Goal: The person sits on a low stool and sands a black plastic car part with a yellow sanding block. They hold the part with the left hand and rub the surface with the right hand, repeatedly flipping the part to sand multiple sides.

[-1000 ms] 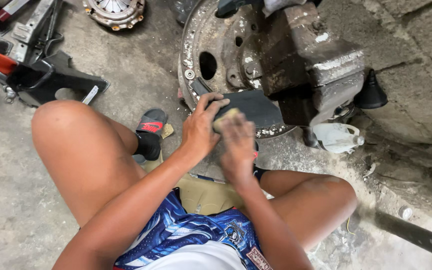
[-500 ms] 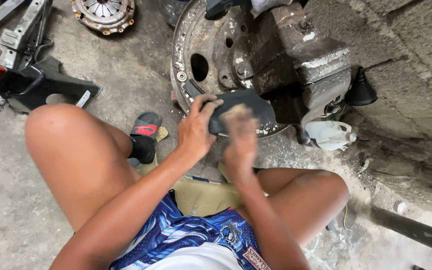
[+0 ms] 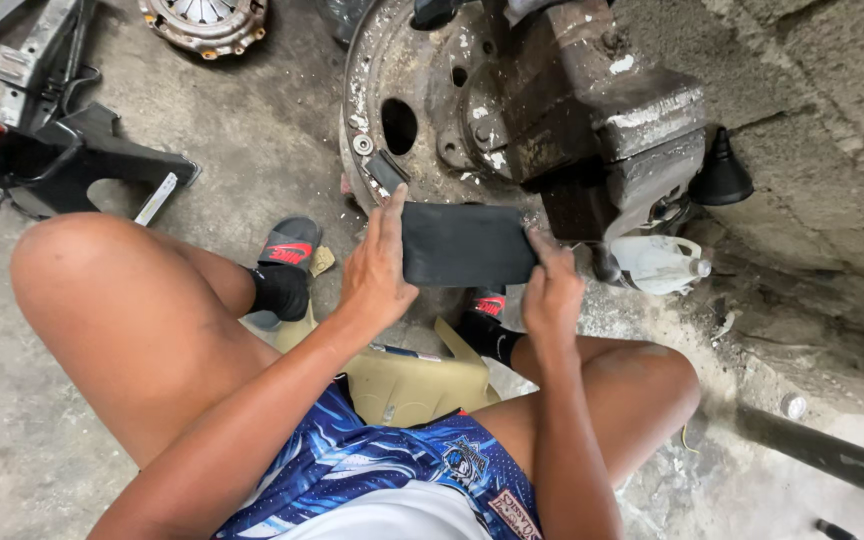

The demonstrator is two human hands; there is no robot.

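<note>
I hold a dark flat pad [image 3: 467, 244] between my two hands, in front of the big rusty flywheel [image 3: 402, 110]. A second ago my right hand [image 3: 550, 290] lay on top of the pad and looked blurry, like it was rubbing. Now that hand has slid off to the right end. The whole dark face of the pad shows, and it sits level. I think the rubbing has stopped for a look at the pad.

My left hand [image 3: 377, 270] grips the left end. The thumb lies along the edge and the fingers curl behind, so this hand is closed on the pad. My right hand pinches the right end with bent fingers, so it is closed on the pad too. The pad is up off the floor, between the two hands, touching both. It is just below a small grey block [image 3: 386, 170] that leans on the flywheel.

Behind the pad stands a heavy grey vise [image 3: 602, 110]. A white plastic bottle [image 3: 657, 262] lies by its foot. A black cone-shaped piece [image 3: 722, 172] sits near the wall. My feet in black and red sandals [image 3: 287, 255] rest on the concrete floor [image 3: 242, 130]. I sit on a low tan seat [image 3: 412, 380]. Far up on the left lie a round clutch plate [image 3: 207, 20] and a black jack stand [image 3: 72, 160].
</note>
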